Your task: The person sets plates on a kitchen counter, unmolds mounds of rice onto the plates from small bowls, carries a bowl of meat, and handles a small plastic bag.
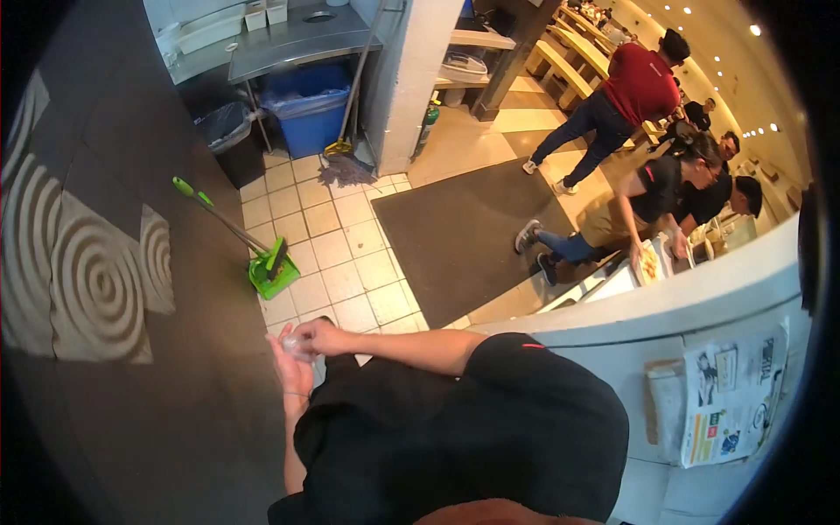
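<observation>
My left hand (294, 367) is held palm up, with its fingers stretched out. A small clear, shiny plastic item (296, 347) lies against its palm; its exact kind is too small to make out. Over it, my right hand (320, 336) has its fingers closed on that item, touching the left palm. A thin band circles my left wrist. Both hands are in front of my black shirt (472, 429), above the tiled floor.
A green dustpan (276, 273) with a brush stands by the dark wall. Beyond are a mop (346, 168), a blue bin (306, 103), a black bin (229, 144) and a steel counter (297, 44). A dark mat (468, 236) lies ahead; people work at a counter to the right.
</observation>
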### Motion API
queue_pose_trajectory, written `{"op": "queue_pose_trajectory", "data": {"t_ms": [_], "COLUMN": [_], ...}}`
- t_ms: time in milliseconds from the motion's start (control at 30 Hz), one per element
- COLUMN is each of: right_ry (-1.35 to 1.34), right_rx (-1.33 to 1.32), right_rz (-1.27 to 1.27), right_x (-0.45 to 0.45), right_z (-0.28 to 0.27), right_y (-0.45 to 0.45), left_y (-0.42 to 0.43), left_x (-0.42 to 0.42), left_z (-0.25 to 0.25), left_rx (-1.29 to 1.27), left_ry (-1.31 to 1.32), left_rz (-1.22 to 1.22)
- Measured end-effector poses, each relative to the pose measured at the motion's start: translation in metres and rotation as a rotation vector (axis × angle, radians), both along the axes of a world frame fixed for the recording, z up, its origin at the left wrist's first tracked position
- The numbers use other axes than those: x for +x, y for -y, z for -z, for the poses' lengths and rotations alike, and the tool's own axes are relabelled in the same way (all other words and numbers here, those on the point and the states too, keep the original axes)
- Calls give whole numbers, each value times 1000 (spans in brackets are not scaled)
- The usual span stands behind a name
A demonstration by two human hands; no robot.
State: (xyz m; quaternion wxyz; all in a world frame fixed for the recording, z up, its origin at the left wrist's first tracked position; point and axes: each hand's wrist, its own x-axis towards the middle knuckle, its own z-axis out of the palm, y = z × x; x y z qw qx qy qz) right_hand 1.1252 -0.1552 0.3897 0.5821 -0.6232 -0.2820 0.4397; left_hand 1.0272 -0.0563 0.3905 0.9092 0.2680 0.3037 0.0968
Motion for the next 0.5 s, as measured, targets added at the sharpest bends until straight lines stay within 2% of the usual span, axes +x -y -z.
{"op": "queue_pose_trajectory", "data": {"t_ms": [133, 167, 200, 267, 333, 433, 500], "right_ry": [171, 239, 306, 600, 671, 693, 771], "right_rx": [-225, -257, -288, -274, -251, -118, -47], "right_rz": [197, 172, 141, 325, 377, 253, 157], "right_x": [104, 130, 154, 181, 204, 242, 272], "right_z": [-12, -14, -17, -24, -47, -75, -73], "right_y": [-42, -53, -63, -85, -106, -135, -151], "left_y": [-73, -83, -98, -127, -146, -174, -189], "left_x": [80, 103, 128, 171, 219, 274, 300], "left_z": [14, -4, -1, 21, 12, 2, 5], "left_rx": [64, 81, 135, 248, 304, 314, 255], "left_ry": [144, 146, 125, 69, 46, -48, -82], "left_rz": [269, 279, 308, 326, 253, 81, 0]}}
